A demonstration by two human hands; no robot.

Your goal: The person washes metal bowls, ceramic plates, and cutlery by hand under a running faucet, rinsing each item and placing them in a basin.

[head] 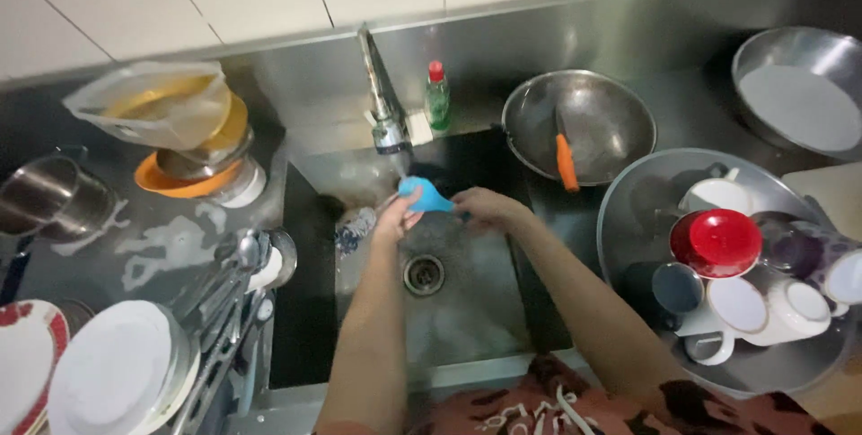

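Sink (467, 309) serves as landmark. Far left of sink: steel pot (40, 197), white plates (117, 372), orange bowl stack under a plastic bag (157, 103), utensils (224, 291) just beside the basin edge. Over the sink, under the faucet (382, 103): left hand (395, 218) and right hand (482, 209) both grasp a blue funnel (426, 194), water running onto it; drain directly below. Behind sink: green bottle (437, 98). Right of sink: steel pan with orange-handled knife (566, 161), then a basin of cups with a red bowl (716, 242).
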